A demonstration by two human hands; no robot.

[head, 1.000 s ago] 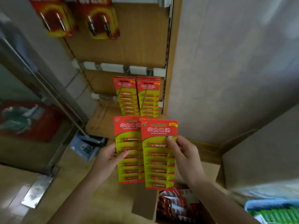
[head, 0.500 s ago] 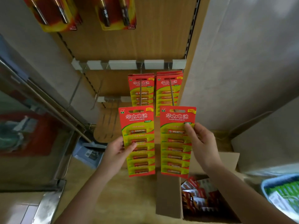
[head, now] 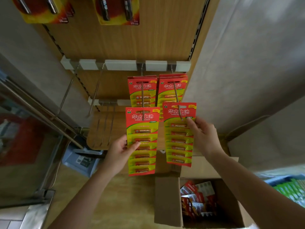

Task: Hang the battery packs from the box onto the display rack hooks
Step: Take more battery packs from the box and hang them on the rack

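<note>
My left hand (head: 120, 154) grips a red and yellow battery pack (head: 142, 129) by its left edge, its hang slot at the tip of a metal hook (head: 142, 90). My right hand (head: 202, 134) pinches a second identical pack (head: 179, 146) by its right edge, with the neighbouring hook (head: 176, 95) passing through its slot. Behind them, more such packs (head: 142, 90) hang on both hooks of the wooden display rack (head: 115, 45). An open cardboard box (head: 170, 199) at the lower right holds more packs (head: 196, 200).
Two bare hooks (head: 97, 93) stick out to the left on the same rail. Larger battery cards (head: 115, 12) hang at the top. A glass cabinet (head: 24, 129) stands at the left, a grey wall at the right, a blue bin (head: 82, 161) on the floor.
Both hands have raised their packs up to the hook tips and spread them apart. The right pack's slot now sits over its hook.
</note>
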